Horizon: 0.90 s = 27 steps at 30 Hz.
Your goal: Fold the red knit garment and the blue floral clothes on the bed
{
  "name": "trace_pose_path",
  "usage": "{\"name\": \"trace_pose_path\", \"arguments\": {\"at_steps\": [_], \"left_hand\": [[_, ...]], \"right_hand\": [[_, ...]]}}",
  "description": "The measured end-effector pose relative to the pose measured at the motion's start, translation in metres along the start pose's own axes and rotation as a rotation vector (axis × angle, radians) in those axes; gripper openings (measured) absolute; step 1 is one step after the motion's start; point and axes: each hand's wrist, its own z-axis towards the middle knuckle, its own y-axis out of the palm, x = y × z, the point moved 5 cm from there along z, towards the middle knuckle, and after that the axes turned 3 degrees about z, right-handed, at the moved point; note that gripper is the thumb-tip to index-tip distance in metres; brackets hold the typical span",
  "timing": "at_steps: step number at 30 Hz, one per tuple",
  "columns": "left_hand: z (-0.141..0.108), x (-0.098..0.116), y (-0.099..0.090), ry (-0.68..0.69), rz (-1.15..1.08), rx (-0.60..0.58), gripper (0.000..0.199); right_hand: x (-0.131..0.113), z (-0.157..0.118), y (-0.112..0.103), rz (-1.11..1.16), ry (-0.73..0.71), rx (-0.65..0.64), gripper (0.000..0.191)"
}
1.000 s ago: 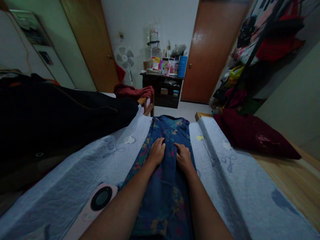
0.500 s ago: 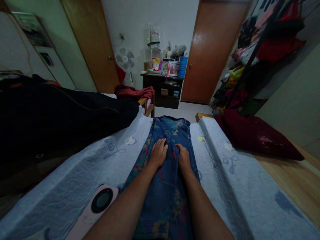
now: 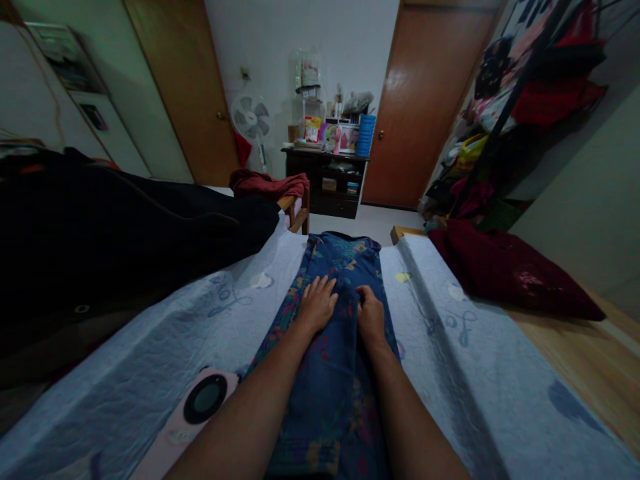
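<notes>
Blue floral trousers (image 3: 320, 387) lie lengthwise on the bed in front of me, with what looks like the waist at the far end and a hem near me. My left hand (image 3: 317, 305) rests flat on the cloth, fingers spread. To its right, my right hand (image 3: 370, 313) is closed, its curled fingers pinching a raised edge of the trousers; part of its grip is hidden. Beside my left forearm lies a pink phone-like object (image 3: 205, 400) with a round black part, partly covered by the arm.
A pale patterned sheet (image 3: 440, 347) covers the bed. Dark clothing (image 3: 125, 233) is heaped at left, and a maroon cushion or folded cloth (image 3: 520, 273) lies at right. Beyond stand a fan (image 3: 251, 117), a dark cabinet (image 3: 320, 200) and a wooden door (image 3: 415, 107).
The fingers of my left hand have spread a little more on the cloth. My right hand has shifted slightly to the right along the trousers' edge, still gripping.
</notes>
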Motion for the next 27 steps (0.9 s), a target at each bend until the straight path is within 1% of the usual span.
{"name": "trace_pose_path", "arguments": {"at_steps": [3,7,8,10,11,12,13,14,15,16,17,18,20,22,24,27], "left_hand": [[0.001,-0.004,0.002,-0.012,0.078,-0.005,0.053],[0.001,-0.009,0.002,-0.026,0.100,-0.015,0.057],[0.001,-0.009,0.002,-0.023,0.102,-0.016,0.057],[0.001,-0.009,0.002,-0.014,0.104,-0.017,0.057],[0.000,-0.008,0.002,-0.009,0.104,-0.017,0.057],[0.000,-0.008,0.002,-0.004,0.104,-0.017,0.057],[0.000,-0.007,0.002,0.001,0.103,-0.015,0.057],[0.000,-0.007,0.001,0.009,0.101,-0.015,0.057],[-0.001,-0.007,0.001,0.019,0.098,-0.016,0.056],[-0.001,-0.006,0.001,0.029,0.093,-0.019,0.054],[-0.001,-0.006,0.000,0.039,0.088,-0.025,0.053],[-0.001,-0.006,0.000,0.046,0.082,-0.030,0.051],[-0.001,-0.006,-0.001,0.055,0.072,-0.041,0.049],[-0.002,-0.006,-0.002,0.050,0.073,-0.041,0.049],[-0.002,-0.008,-0.003,0.030,0.090,-0.026,0.050],[-0.003,-0.013,-0.004,-0.046,0.130,0.006,0.052]], "right_hand": [[0.004,0.001,-0.001,-0.055,0.013,-0.026,0.024],[0.014,0.004,-0.004,-0.041,0.021,-0.071,0.027],[0.016,0.005,-0.007,-0.034,0.038,-0.049,0.029],[0.017,0.008,-0.015,-0.010,0.045,0.055,0.036],[0.014,0.009,-0.019,0.007,0.012,0.112,0.040],[0.008,0.009,-0.022,0.024,-0.051,0.147,0.044],[-0.001,0.008,-0.021,0.033,-0.136,0.150,0.047],[-0.010,0.006,-0.018,0.027,-0.227,0.121,0.050],[-0.019,0.003,-0.012,0.002,-0.304,0.065,0.051],[-0.026,-0.001,-0.004,-0.041,-0.353,-0.005,0.052],[-0.029,-0.004,0.004,-0.101,-0.367,-0.079,0.052],[-0.030,-0.008,0.013,-0.172,-0.349,-0.152,0.053],[-0.025,-0.013,0.026,-0.315,-0.266,-0.290,0.054],[-0.016,-0.017,0.033,-0.431,-0.180,-0.391,0.055],[-0.011,-0.019,0.033,-0.506,-0.129,-0.440,0.057],[-0.008,-0.018,0.030,-0.553,-0.089,-0.451,0.061]]}}
